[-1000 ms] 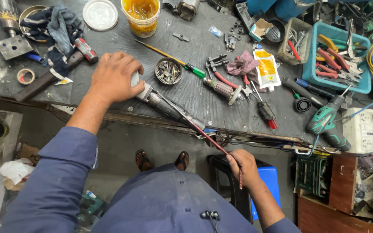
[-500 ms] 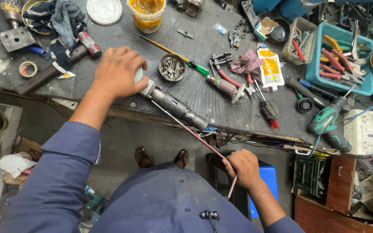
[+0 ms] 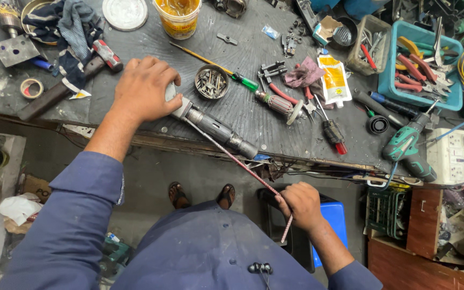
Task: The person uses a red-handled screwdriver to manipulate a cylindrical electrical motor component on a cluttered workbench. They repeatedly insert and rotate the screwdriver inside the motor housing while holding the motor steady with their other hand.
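Fingers of left hand (image 3: 145,88) clamp the grey tool (image 3: 216,129); right hand (image 3: 300,204) fingers grip its braided cord (image 3: 232,159).

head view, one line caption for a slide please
Left hand steadies a grey power tool on a cluttered workbench while the right hand pulls its braided cord.
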Available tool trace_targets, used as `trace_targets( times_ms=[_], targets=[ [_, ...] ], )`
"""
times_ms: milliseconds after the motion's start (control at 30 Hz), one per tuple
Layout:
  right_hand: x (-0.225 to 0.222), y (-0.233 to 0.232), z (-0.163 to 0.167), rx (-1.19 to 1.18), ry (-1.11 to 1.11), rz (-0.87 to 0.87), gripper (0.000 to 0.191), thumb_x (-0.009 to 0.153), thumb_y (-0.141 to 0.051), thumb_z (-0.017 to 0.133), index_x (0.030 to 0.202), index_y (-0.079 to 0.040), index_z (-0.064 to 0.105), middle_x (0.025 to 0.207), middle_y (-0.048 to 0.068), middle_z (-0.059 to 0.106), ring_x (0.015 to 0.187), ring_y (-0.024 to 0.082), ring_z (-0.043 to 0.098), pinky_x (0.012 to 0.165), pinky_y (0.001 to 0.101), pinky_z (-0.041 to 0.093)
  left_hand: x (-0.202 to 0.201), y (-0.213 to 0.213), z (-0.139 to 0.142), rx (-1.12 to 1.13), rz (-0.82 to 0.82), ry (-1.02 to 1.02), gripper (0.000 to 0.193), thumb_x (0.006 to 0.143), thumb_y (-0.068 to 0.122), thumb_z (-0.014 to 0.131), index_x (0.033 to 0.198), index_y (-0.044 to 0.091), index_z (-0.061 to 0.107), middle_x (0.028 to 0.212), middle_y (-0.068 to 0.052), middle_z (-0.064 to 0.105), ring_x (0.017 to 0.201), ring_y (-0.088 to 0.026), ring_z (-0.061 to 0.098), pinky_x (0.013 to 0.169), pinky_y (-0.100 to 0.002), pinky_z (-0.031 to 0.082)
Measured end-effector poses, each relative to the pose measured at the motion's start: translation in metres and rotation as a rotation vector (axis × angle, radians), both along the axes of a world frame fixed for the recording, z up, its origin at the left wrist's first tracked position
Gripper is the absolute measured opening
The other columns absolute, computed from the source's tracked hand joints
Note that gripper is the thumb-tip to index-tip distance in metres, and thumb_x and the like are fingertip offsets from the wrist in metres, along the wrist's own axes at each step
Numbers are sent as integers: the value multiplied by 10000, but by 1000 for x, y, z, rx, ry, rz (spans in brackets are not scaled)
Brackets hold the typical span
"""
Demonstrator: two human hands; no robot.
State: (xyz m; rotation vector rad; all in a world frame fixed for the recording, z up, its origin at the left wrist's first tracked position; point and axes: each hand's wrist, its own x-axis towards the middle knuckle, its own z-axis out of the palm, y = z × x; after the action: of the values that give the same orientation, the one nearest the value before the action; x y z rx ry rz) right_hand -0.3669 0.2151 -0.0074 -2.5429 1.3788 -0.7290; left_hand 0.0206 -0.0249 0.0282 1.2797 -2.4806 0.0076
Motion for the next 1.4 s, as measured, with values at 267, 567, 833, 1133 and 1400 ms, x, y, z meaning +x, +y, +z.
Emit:
trace_targets(
  times_ms=[267, 567, 833, 1133, 1400],
  targets=[
    [-12, -20, 1, -249, 239, 87, 214, 814, -203, 792, 731, -112, 617, 641, 33, 506, 585, 225, 520, 560, 378, 396, -6, 5, 18, -15, -2, 7, 318, 809, 445, 759, 1010, 206, 697, 1119, 2, 669, 1201, -233, 558, 982, -442, 385],
    [-32, -35, -14, -403, 295, 99, 155, 807, -195, 794, 845, -113, 669, 752, 6, 557, 699, 207, 542, 717, 373, 451, -7, 3, 8, -64, 1, -80, 358, 833, 487, 749, 1050, 208, 695, 1139, -15, 670, 1219, -244, 572, 982, -451, 404],
    [-50, -32, 3, -320, 212, 83, 307, 856, -268, 833, 782, -122, 572, 749, 25, 478, 718, 226, 525, 727, 375, 462, -44, 22, 4, -42, -180, -309, 642, 695, 602, 753, 1152, 153, 717, 1219, -67, 688, 1243, -291, 613, 1031, -451, 428],
    [-50, -37, 18, -296, 27, 33, 480, 831, -333, 878, 676, -109, 483, 686, 44, 406, 651, 249, 469, 673, 384, 414, -55, 30, 1, 42, -268, -376, 655, 688, 580, 758, 1182, 153, 701, 1227, -64, 681, 1221, -284, 615, 1032, -438, 442],
    [-51, -34, 10, -223, -44, -27, 401, 832, -296, 821, 689, -105, 498, 674, 46, 420, 637, 253, 463, 648, 404, 387, -56, 11, 4, 46, -283, -357, 670, 682, 560, 764, 1208, 153, 688, 1235, -60, 675, 1201, -277, 618, 1033, -426, 454]
  ],
)
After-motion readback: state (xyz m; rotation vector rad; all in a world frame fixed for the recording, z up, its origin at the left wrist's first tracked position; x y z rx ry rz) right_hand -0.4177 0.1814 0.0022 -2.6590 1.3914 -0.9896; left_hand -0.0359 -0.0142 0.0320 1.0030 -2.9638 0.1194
